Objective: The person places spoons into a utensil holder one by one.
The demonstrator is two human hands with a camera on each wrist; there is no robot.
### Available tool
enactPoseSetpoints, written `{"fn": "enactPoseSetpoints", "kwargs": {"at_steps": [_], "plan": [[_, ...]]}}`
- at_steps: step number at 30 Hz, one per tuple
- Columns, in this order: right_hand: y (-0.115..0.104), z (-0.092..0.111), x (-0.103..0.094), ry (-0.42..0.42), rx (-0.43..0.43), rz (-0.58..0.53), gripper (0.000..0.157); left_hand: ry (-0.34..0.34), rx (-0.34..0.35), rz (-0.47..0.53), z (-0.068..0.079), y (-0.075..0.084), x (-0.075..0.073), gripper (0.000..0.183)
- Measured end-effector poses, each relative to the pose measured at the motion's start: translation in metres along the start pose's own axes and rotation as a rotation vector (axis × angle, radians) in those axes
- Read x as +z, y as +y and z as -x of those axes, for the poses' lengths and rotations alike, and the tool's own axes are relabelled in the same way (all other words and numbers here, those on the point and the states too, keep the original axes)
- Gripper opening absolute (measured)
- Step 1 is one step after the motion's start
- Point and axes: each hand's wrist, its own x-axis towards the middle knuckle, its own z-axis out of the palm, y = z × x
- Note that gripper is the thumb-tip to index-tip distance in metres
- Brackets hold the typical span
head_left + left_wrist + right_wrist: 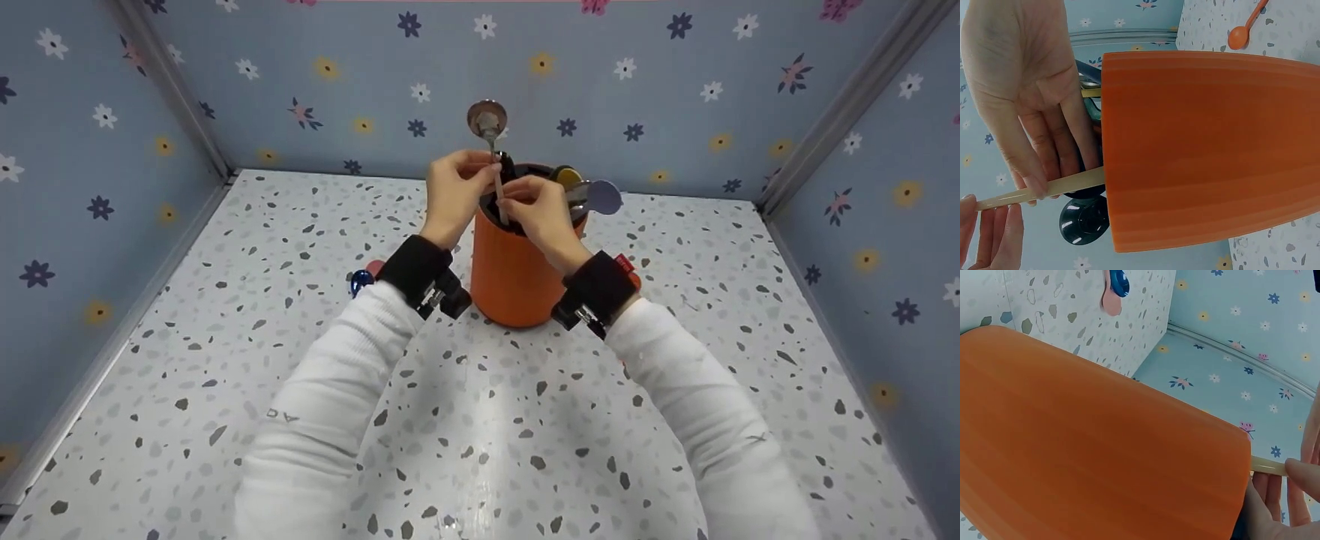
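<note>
A spoon (487, 120) with a shiny metal bowl and a cream handle (1072, 184) stands nearly upright, bowl up, over an orange utensil holder (514, 274). My left hand (454, 191) pinches the handle a little below the bowl. Lower down, my right hand (544, 214) pinches the same handle near the holder's rim. In the left wrist view the handle's lower end passes behind the rim and is hidden. Other utensils stick out of the holder, among them a yellow one (568, 178), a grey-purple rounded one (604, 197) and a dark one (1085, 220).
A blue shiny spoon (1120, 282) and a pink spoon (1111, 302) lie on the speckled table (465, 420), left of the holder. To its right lies an orange spoon (1238, 37). Flower-patterned walls (525, 75) enclose the table at the back and sides.
</note>
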Motion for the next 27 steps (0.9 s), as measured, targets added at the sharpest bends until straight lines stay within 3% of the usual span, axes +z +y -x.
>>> {"fn": "enactPoseSetpoints", "kwargs": {"at_steps": [6,15,21,27], "plan": [[-0.001,-0.001,0.002,-0.001,-0.044,0.017,0.016,-0.003,-0.021,-0.003,0.001,-0.004,-0.003,0.020],[0.000,0.004,-0.003,0.031,0.006,0.038,0.018,0.022,-0.060,0.019,0.000,-0.014,-0.008,0.019],[0.007,0.009,-0.012,0.053,-0.025,0.074,0.019,0.051,-0.094,-0.001,0.003,-0.026,-0.021,0.018],[0.005,0.022,-0.021,-0.001,-0.077,0.061,0.020,0.086,-0.154,-0.031,0.009,-0.046,-0.041,0.019]]}}
